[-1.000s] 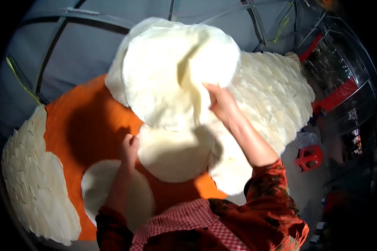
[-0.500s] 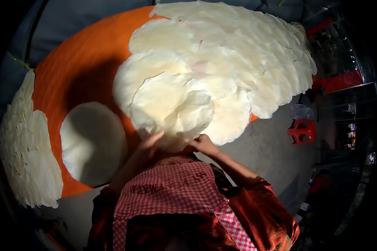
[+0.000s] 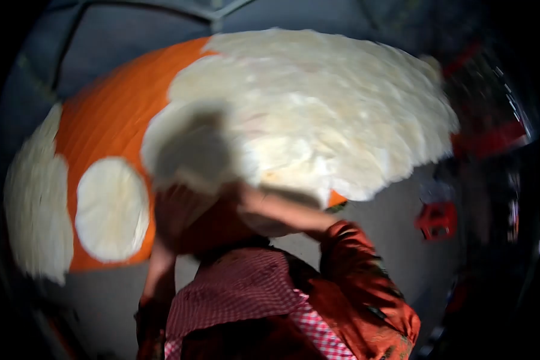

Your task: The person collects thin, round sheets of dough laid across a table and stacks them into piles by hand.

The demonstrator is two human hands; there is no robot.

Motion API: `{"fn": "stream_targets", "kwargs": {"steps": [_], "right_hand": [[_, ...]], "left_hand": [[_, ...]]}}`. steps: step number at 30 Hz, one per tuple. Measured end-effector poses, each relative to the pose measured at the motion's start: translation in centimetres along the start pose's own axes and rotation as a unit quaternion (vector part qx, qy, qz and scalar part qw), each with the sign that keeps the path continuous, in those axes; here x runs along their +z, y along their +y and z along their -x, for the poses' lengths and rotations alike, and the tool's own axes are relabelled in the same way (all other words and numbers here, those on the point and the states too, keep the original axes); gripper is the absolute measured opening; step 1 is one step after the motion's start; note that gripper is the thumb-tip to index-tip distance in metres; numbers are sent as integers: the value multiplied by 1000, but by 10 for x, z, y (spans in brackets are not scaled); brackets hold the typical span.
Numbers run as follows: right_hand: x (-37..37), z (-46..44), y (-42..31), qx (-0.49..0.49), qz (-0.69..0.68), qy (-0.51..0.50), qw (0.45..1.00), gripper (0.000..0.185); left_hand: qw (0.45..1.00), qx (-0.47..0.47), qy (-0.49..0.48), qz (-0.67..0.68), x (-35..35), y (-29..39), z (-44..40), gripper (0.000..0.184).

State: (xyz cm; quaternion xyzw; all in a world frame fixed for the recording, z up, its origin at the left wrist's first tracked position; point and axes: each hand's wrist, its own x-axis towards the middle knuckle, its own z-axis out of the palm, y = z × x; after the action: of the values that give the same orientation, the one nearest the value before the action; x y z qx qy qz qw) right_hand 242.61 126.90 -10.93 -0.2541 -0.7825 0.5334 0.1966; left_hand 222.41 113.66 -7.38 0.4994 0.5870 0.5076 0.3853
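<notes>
Many thin, pale round sheets (image 3: 318,108) overlap across the right and middle of an orange surface (image 3: 114,114). My left hand (image 3: 175,207) is at the lower edge of these sheets, in shadow and smeared by motion. Close by on the right, my right hand (image 3: 237,195) reaches in at the same edge, its fingers blurred and dark. Whether either hand grips a sheet cannot be made out. A single round sheet (image 3: 112,209) lies flat on the orange surface, left of my left hand.
More overlapping pale sheets (image 3: 37,204) cover the far left end. A red stool (image 3: 436,221) stands on the grey floor (image 3: 396,222) at the right. Grey fabric walls with dark poles (image 3: 72,48) rise behind.
The large sheet lifted by my right hand came down onto the orange surface near me. Since then both hands have shifted slightly left, and a shadow now covers the sheets above them.
</notes>
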Motion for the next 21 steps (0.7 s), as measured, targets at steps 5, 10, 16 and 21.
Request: {"fn": "stream_targets", "kwargs": {"steps": [5,10,16,21], "right_hand": [[-158,-168,-64,-87,382,-46,919,27],[-306,-260,-221,-185,740,-67,643,16],[-375,-265,-343,-90,75,193,974,5],[-373,-212,-361,-165,555,199,791,18]], "left_hand": [[920,-38,-65,-386,30,-108,32,79],[887,-187,-115,-407,48,-50,24,89],[987,-120,41,-100,21,-67,37,43],[904,-163,348,-187,42,-99,24,51]]}}
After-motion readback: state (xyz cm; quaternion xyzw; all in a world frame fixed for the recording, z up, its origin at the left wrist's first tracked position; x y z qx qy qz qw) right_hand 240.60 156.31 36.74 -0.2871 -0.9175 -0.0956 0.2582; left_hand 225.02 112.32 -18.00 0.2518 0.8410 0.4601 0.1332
